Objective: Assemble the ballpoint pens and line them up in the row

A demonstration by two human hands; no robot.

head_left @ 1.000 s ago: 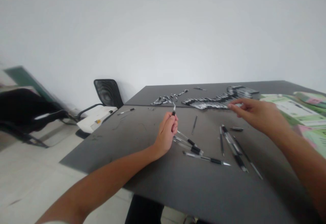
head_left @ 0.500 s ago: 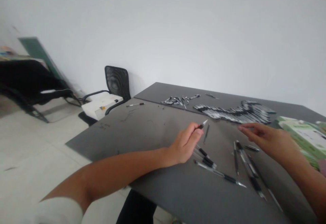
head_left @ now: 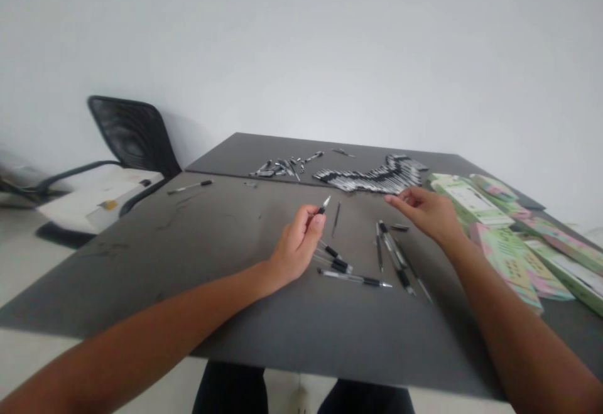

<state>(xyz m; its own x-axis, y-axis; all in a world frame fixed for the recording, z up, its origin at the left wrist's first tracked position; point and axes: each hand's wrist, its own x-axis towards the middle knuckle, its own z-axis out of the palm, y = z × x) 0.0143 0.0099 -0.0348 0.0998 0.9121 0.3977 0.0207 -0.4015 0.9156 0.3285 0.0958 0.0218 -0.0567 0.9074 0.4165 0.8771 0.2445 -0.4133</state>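
My left hand (head_left: 296, 244) is closed around a pen (head_left: 324, 205), whose silver tip and black grip stick up past the thumb. To the right, my right hand (head_left: 426, 213) hovers near the front of a long row of pens (head_left: 372, 178), partly open, with nothing visible in its fingers. Between the hands lie a thin dark refill (head_left: 336, 219) and a small dark piece (head_left: 400, 227). Several pens and barrels lie below, among them a clear pen with a black grip (head_left: 355, 277) and another pen (head_left: 396, 254) set at a slant.
Small pen parts (head_left: 282, 167) are heaped at the back left, and a single pen (head_left: 191, 186) lies farther left. Green and pink packages (head_left: 506, 263) cover the right side of the grey table (head_left: 301, 332). A black mesh chair (head_left: 129, 131) bearing a white box stands left.
The view has swung right, bringing more packages into sight. My left hand still holds the pen tip up. My right hand remains near the pen row, its fingers slightly more curled.
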